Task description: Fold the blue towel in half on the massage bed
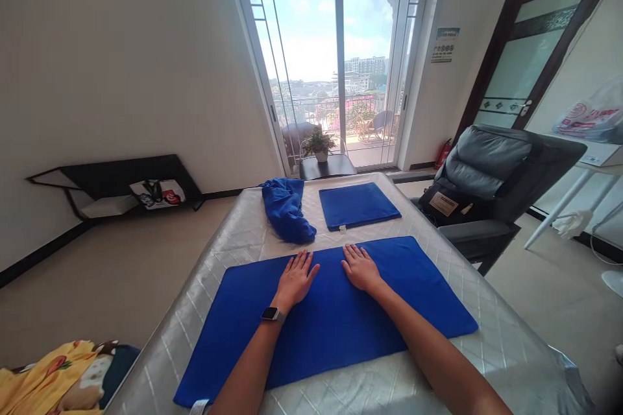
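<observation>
A blue cloth point(335, 318) lies spread flat and wide across the table, with a white tag at its near left corner. My left hand point(294, 277), a watch on its wrist, rests palm down near the cloth's far edge, fingers stretched out. To its right, my right hand point(360, 266) lies flat on the same cloth with fingers extended. Beyond my hands sits a folded blue cloth point(360, 204), its white tag facing me. A crumpled blue cloth point(287, 211) is heaped to the left of the folded one.
A silvery quilted cover point(219, 243) drapes the table. A black recliner point(496, 168) stands close on the right, holding a dark bag. Past the far end is a chair with a potted plant point(320, 142). Yellow patterned fabric point(53, 376) lies at the lower left.
</observation>
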`<control>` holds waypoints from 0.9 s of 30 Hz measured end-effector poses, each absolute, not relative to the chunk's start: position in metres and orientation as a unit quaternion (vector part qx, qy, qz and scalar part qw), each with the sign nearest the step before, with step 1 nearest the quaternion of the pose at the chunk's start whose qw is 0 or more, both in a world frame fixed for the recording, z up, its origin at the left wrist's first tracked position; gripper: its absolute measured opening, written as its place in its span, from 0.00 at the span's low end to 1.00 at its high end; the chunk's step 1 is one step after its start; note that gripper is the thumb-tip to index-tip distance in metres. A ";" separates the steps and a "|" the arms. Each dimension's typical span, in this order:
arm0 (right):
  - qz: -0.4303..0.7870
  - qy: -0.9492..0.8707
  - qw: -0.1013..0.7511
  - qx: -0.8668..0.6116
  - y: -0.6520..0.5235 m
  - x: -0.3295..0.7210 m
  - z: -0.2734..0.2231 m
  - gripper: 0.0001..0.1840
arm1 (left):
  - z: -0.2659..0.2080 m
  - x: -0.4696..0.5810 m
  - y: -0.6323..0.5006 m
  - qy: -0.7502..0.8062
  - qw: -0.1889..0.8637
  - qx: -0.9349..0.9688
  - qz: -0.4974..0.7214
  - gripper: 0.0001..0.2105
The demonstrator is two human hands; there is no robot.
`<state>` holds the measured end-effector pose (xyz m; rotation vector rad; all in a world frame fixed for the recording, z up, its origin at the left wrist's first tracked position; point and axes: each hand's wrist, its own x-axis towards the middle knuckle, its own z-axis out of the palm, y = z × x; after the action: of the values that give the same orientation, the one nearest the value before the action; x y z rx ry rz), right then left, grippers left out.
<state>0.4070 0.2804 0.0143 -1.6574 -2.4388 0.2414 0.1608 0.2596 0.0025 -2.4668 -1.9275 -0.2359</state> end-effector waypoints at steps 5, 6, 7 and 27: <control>0.034 -0.753 0.034 -0.656 0.296 0.521 0.009 0.35 | -0.006 0.041 0.246 -0.696 0.017 -0.716 -0.046 0.32; 0.023 -0.737 0.026 -0.675 0.299 0.543 0.007 0.35 | -0.008 0.020 0.241 -0.711 0.018 -0.701 -0.042 0.32; 0.016 -0.720 0.021 -0.693 0.300 0.561 0.005 0.35 | -0.010 0.002 0.237 -0.724 0.021 -0.689 -0.041 0.33; -0.025 -0.705 0.040 -0.708 0.310 0.612 -0.028 0.38 | -0.044 -0.061 0.228 -0.742 0.060 -0.666 -0.043 0.33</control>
<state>0.6117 0.3098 -0.0279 -2.1679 -2.1603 -0.0752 -0.0607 0.2279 -0.0436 -2.0160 -2.2476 -0.1309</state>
